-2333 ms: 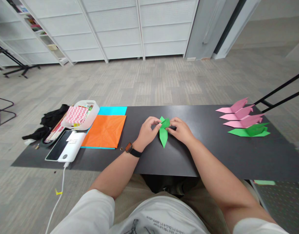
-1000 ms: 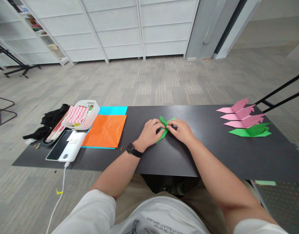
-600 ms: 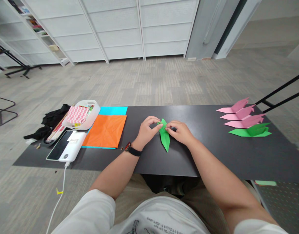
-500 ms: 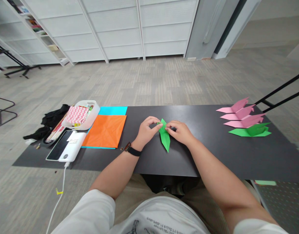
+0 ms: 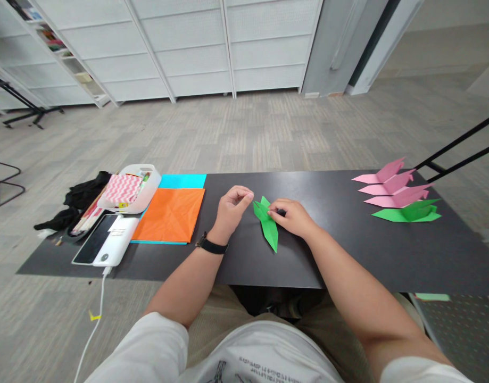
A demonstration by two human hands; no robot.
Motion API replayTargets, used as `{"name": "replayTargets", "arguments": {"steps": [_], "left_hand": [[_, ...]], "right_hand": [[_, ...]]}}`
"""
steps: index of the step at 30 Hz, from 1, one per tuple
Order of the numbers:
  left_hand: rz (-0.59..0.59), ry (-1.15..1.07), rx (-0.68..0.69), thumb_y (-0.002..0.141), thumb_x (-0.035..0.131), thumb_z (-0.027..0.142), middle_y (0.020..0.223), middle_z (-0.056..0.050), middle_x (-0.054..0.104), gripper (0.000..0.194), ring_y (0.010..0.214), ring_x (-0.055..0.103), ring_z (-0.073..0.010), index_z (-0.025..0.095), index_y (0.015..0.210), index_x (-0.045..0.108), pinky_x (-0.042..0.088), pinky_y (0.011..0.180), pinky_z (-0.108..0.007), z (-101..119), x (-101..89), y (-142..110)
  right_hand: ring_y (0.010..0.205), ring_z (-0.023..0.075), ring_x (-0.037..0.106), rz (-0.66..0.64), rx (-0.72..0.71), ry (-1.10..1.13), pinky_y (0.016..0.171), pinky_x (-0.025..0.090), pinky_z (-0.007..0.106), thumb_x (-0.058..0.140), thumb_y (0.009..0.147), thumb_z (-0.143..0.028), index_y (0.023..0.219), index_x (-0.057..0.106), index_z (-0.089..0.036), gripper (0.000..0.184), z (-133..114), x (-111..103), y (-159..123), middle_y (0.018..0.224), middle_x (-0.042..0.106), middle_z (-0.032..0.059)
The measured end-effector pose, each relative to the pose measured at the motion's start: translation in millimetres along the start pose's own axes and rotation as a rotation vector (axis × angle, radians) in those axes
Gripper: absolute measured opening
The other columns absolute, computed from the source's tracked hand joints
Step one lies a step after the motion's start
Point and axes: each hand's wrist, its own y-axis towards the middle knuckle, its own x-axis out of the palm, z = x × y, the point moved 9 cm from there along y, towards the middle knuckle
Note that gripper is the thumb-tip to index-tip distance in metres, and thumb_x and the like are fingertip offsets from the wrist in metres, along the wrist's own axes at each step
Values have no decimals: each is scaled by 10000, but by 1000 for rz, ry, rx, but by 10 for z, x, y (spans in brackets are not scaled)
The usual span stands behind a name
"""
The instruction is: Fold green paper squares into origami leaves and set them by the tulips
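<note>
A green folded-paper figure [image 5: 269, 229] stands out against the dark tabletop in front of me, its long point toward me and smaller points spreading at the far end. My right hand [image 5: 292, 215] pinches its right edge between thumb and fingers. Just left of the paper, my left hand [image 5: 233, 208] is raised with thumb and index finger pressed together. A small gap separates those fingertips from the paper's left point, and nothing shows between them.
Three pink paper birds [image 5: 396, 199] and a green paper bird [image 5: 407, 214] line up at right. Orange paper sheets [image 5: 168, 215] overlap blue sheets [image 5: 184, 181] at left. Beside them are a white basket [image 5: 150, 194], a phone [image 5: 93, 242] and a cabled white power bank [image 5: 118, 244].
My left hand has let go of the green paper figure and moved left. The right hand keeps its pinch; the figure's far-left point now shows more fully.
</note>
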Motion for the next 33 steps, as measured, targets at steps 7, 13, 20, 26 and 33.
{"name": "replayTargets", "arguments": {"steps": [7,13,20,26,33], "left_hand": [[-151,-82,-118,956,761,498,1168,-98,773,370,1032,752,-207,224,1196,697,619,960,-376,-223,200,-42],[-170,111,-29,916,793,385,973,-49,782,180,942,740,-209,213,934,742,607,932,-392,-161,229,-37],[-164,44,-89,904,774,387,923,-37,767,200,882,721,-186,193,914,726,591,896,-354,-193,230,-46],[-187,-16,-125,904,762,396,950,-44,777,210,889,720,-184,191,939,732,590,909,-352,-218,295,-66],[-145,6,-109,899,753,386,863,-22,731,211,814,675,-160,188,871,688,572,839,-313,-188,244,-59]], "right_hand": [[776,198,658,138,85,65,748,495,339,616,983,-391,856,711,-256,208,109,-110,-6,851,733,22],[768,198,652,174,106,107,741,497,339,626,972,-399,857,727,-248,216,144,-146,-1,860,742,32],[724,175,615,144,114,149,714,469,321,641,969,-414,845,722,-233,234,171,-85,3,813,719,21],[731,178,619,133,141,162,709,466,322,644,966,-422,871,740,-242,225,231,-71,-6,840,726,21],[752,176,631,48,111,122,718,468,317,642,957,-392,843,718,-240,205,203,13,16,825,713,16]]}}
